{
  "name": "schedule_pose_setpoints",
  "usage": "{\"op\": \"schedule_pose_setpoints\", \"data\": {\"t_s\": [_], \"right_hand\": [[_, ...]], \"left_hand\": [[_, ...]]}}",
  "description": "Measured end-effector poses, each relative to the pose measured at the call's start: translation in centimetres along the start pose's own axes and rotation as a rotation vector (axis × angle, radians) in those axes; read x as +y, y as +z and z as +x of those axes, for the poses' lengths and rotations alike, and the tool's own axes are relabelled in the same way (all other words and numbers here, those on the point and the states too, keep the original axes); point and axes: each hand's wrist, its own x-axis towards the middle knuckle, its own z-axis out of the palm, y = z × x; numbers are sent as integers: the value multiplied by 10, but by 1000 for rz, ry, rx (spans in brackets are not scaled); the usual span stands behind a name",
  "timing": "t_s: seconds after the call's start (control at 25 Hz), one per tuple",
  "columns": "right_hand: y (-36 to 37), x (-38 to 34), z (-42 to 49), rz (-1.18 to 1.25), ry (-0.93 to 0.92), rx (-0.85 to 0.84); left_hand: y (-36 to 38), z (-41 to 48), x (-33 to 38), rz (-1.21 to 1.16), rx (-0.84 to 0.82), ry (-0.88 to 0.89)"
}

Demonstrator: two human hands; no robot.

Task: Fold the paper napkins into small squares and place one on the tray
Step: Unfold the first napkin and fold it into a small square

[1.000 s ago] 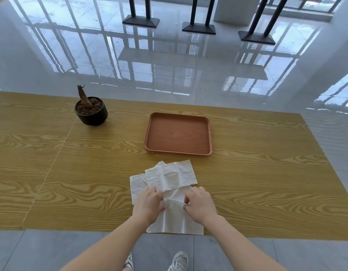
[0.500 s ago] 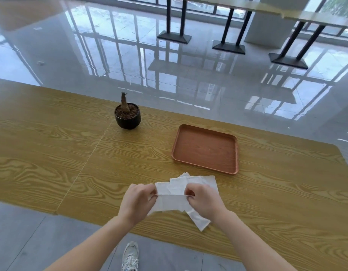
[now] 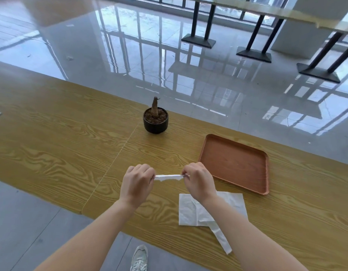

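Observation:
A white paper napkin (image 3: 168, 177) hangs stretched edge-on above the wooden table, pinched at one end by my left hand (image 3: 137, 182) and at the other by my right hand (image 3: 197, 180). Below my right forearm lie the other white napkins (image 3: 190, 211), flat on the table and overlapping, one corner trailing toward the near edge. The brown rectangular tray (image 3: 235, 162) sits to the right of my hands with nothing in it.
A small black pot (image 3: 155, 120) holding soil and a bare stem stands behind my hands on the table (image 3: 52, 145). The table's near edge runs just below my forearms. Glossy floor and dark table bases lie beyond.
Both hands have lifted one napkin off the pile and pulled it taut in the air. The view has swung left, so the tray and remaining napkins now sit to the right.

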Motion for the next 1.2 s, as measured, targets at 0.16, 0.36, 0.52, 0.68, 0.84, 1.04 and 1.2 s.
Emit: {"op": "schedule_pose_setpoints", "data": {"t_s": [0.16, 0.36, 0.52, 0.68, 0.84, 1.04, 1.2], "right_hand": [[30, 5, -8, -59, -23, -12], [60, 20, -32, -81, 129, -230], [62, 28, -38, 28, 198, -202], [58, 27, -37, 374, 490, -49], [58, 31, -37, 637, 875, 40], [63, 39, -38, 695, 983, 8], [66, 41, -36, 604, 955, -88]], "left_hand": [[27, -15, -21, 162, -83, 165], [50, -47, -40, 196, -292, 167], [57, -61, -47, 91, -360, 75], [72, -55, -44, 106, -482, -37], [84, -48, -55, 196, -503, -180], [95, -52, -77, 181, -486, -324], [103, -57, -77, 182, -438, -320]]}}
